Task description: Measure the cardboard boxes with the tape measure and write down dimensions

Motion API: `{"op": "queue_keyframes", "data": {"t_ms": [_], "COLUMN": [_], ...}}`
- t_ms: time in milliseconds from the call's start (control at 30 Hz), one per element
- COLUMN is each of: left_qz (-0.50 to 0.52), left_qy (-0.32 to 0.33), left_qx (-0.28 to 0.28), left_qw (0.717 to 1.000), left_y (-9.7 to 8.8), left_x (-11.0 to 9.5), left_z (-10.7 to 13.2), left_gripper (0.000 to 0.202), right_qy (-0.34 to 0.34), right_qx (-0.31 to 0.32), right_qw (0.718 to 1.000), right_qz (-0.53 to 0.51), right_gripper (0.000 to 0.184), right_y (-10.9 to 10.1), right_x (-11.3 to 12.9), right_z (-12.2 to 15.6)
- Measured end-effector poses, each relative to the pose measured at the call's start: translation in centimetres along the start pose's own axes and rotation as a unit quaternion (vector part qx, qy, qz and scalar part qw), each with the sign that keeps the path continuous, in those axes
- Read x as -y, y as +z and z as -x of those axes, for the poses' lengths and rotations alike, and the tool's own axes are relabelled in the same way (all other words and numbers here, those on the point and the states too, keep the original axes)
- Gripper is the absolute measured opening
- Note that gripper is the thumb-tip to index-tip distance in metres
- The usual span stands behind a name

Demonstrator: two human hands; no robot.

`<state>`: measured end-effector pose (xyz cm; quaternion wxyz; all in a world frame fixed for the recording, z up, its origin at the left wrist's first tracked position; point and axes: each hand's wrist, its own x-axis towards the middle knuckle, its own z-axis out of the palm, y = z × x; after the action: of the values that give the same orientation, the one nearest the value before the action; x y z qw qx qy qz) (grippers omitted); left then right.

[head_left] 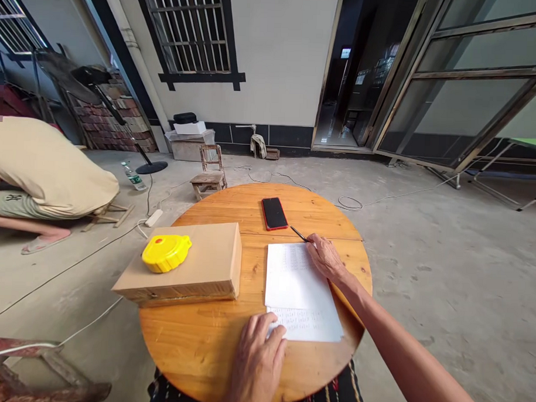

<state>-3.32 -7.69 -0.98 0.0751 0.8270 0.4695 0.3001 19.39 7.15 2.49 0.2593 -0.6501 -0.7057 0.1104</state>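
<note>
Two sheets of white paper lie on the round wooden table (210, 351). The upper sheet (291, 287) bears faint writing and overlaps the lower sheet (320, 329), where rows of handwriting show. My right hand (325, 257) rests at the upper sheet's top right, fingers closed on a dark pen (298, 234) that points to the upper left. At the papers' lower left corner lies my left hand (260, 353), holding nothing, its fingers apart and touching the edge. Beyond the papers is a smartphone (274, 213) with a red case and a dark screen.
On the table's left stands a cardboard box (204, 263) with a yellow, tape-measure-like case (166, 253) on top. A small wooden chair (210, 172) is behind the table. A person (49, 170) sits bent over at left, near a plastic bottle (133, 176). Cables cross the floor.
</note>
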Motion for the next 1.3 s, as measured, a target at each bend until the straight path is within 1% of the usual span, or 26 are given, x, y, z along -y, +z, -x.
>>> {"op": "queue_keyframes", "data": {"t_ms": [167,300,433,800,1000,1133,1233,1300], "left_qz": [0.003,0.000,0.002,0.017,0.029,0.034,0.030,0.012], "left_qy": [-0.007,-0.013,-0.019,-0.022,-0.033,-0.034,-0.031,-0.016], "left_qx": [-0.007,-0.004,-0.007,-0.016,-0.004,0.016,0.003,-0.009], "left_qw": [1.000,1.000,1.000,0.999,0.999,0.999,0.999,1.000], "left_y": [0.0,0.1,0.3,0.5,0.5,0.2,0.0,-0.2], "left_x": [-0.2,-0.2,-0.1,0.0,-0.1,0.0,0.2,0.4], "left_z": [-0.2,-0.1,0.1,0.3,0.3,0.2,-0.3,-0.9], "left_gripper": [0.019,0.018,0.018,0.018,0.016,0.018,0.020,0.025], "right_qy": [0.010,0.018,0.021,0.016,0.015,0.023,0.025,0.027], "right_qx": [-0.010,-0.030,-0.042,-0.043,-0.045,-0.050,-0.049,-0.049], "right_qw": [1.000,0.999,0.998,0.996,0.996,0.995,0.994,0.993], "right_qz": [-0.007,-0.030,-0.052,-0.070,-0.081,-0.087,-0.095,-0.101], "right_gripper": [0.025,0.026,0.025,0.022,0.021,0.022,0.022,0.022], "right_y": [0.8,1.3,1.3,0.9,1.2,1.4,1.2,1.0], "right_x": [-1.2,-1.6,-1.5,-1.2,-1.5,-1.7,-1.5,-1.2], "right_z": [0.2,0.6,1.0,1.4,1.2,1.0,1.0,1.1]}}
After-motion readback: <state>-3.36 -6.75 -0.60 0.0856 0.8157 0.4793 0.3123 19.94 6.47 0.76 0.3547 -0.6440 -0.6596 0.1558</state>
